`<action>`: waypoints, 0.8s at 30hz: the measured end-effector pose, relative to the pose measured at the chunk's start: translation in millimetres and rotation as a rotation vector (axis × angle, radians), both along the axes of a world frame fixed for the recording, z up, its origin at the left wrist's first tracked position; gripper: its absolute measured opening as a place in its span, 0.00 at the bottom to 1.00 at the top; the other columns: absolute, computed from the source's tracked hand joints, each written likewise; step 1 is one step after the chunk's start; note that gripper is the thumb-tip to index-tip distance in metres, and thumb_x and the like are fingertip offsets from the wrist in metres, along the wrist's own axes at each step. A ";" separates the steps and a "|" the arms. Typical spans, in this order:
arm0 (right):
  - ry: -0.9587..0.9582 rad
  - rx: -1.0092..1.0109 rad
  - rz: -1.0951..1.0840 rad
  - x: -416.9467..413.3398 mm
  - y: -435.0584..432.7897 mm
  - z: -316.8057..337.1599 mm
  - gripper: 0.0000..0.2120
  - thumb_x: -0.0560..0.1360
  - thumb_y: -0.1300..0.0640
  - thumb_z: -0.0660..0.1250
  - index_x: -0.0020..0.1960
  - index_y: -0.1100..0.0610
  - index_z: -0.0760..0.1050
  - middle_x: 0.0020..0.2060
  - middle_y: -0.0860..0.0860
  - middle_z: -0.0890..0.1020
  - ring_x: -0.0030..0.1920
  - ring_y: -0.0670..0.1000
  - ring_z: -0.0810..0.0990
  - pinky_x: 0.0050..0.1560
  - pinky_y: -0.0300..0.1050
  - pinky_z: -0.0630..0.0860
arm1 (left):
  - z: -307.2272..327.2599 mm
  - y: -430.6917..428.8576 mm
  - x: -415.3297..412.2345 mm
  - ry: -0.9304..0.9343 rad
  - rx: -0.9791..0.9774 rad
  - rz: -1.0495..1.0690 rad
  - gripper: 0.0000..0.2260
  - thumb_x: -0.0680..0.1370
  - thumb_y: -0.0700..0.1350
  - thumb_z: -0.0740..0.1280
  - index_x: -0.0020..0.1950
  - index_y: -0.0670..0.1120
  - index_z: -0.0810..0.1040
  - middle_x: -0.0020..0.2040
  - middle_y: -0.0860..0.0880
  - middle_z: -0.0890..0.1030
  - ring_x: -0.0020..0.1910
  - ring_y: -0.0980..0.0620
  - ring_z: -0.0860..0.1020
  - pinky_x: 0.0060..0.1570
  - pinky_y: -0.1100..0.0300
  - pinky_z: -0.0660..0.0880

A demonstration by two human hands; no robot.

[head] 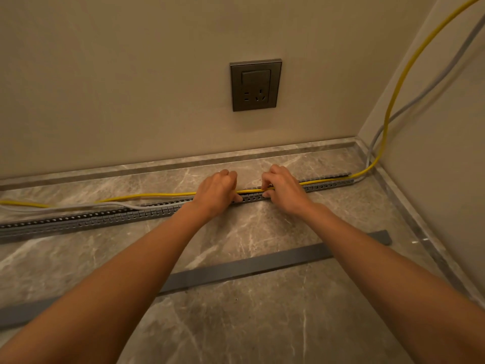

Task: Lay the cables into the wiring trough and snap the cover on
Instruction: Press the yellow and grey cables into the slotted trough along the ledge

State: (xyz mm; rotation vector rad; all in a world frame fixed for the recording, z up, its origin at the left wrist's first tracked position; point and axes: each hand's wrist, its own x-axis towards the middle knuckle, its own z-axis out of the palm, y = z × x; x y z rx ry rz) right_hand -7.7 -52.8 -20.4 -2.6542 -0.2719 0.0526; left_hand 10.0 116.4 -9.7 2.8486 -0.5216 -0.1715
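— Where are the grips?
— Both are at the middle of the wiring trough [105, 218]. The left grip [216, 190] is curled over the yellow cable [157, 196]. The right grip [284, 189] pinches it just beside.
— And the cable?
— To the right it lies in the trough. To the left it runs on the floor [262, 324] behind the trough, beside the grey cable [112, 205] (pale, easily missed).
— The cover [236, 267]?
— Flat on the floor, nearer, apart from the trough.
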 end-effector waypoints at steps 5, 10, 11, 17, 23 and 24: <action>-0.044 -0.112 0.051 -1.0 -1.6 -2.5 0.04 0.74 0.64 0.64 0.45 0.63 0.77 0.48 0.57 0.77 0.52 0.56 0.74 0.49 0.50 0.70 | -4.8 0.9 -8.7 -0.165 0.156 -0.113 0.10 0.77 0.45 0.64 0.51 0.39 0.73 0.51 0.40 0.77 0.49 0.40 0.75 0.42 0.50 0.68; -0.087 -0.132 0.045 -2.6 -1.5 -3.6 0.07 0.75 0.61 0.64 0.48 0.62 0.79 0.49 0.56 0.81 0.51 0.57 0.77 0.47 0.48 0.71 | -1.4 1.8 -22.6 -0.443 0.302 -0.377 0.04 0.66 0.36 0.71 0.39 0.41 0.79 0.34 0.43 0.80 0.32 0.45 0.78 0.29 0.58 0.72; -0.083 -0.129 0.036 -2.7 -1.4 -3.5 0.08 0.75 0.60 0.64 0.49 0.61 0.80 0.50 0.56 0.81 0.51 0.57 0.78 0.47 0.48 0.71 | -1.6 -0.3 -23.3 -0.395 0.295 -0.393 0.04 0.68 0.36 0.70 0.42 0.40 0.80 0.37 0.42 0.80 0.34 0.45 0.78 0.31 0.57 0.73; -0.040 -0.069 0.006 -3.3 -9.2 -1.2 0.09 0.73 0.63 0.65 0.51 0.58 0.80 0.51 0.55 0.83 0.52 0.56 0.79 0.53 0.49 0.73 | 0.1 -15.7 -28.8 -0.325 0.357 -0.391 0.05 0.71 0.35 0.65 0.45 0.37 0.79 0.44 0.40 0.81 0.41 0.43 0.79 0.38 0.54 0.75; -0.066 -0.059 -0.026 -8.2 -15.8 -1.6 0.09 0.73 0.64 0.64 0.52 0.60 0.79 0.52 0.54 0.80 0.54 0.56 0.77 0.53 0.50 0.74 | -6.2 -32.6 -23.6 -0.245 0.401 -0.230 0.10 0.78 0.36 0.57 0.55 0.39 0.75 0.54 0.41 0.78 0.54 0.44 0.74 0.47 0.53 0.72; -0.058 -0.062 -0.032 -7.3 -16.1 -0.5 0.09 0.73 0.64 0.65 0.52 0.59 0.79 0.52 0.54 0.80 0.53 0.56 0.78 0.53 0.50 0.74 | -5.2 -36.2 -22.8 -0.226 0.418 -0.227 0.09 0.77 0.36 0.57 0.54 0.39 0.75 0.53 0.41 0.78 0.54 0.44 0.74 0.48 0.53 0.72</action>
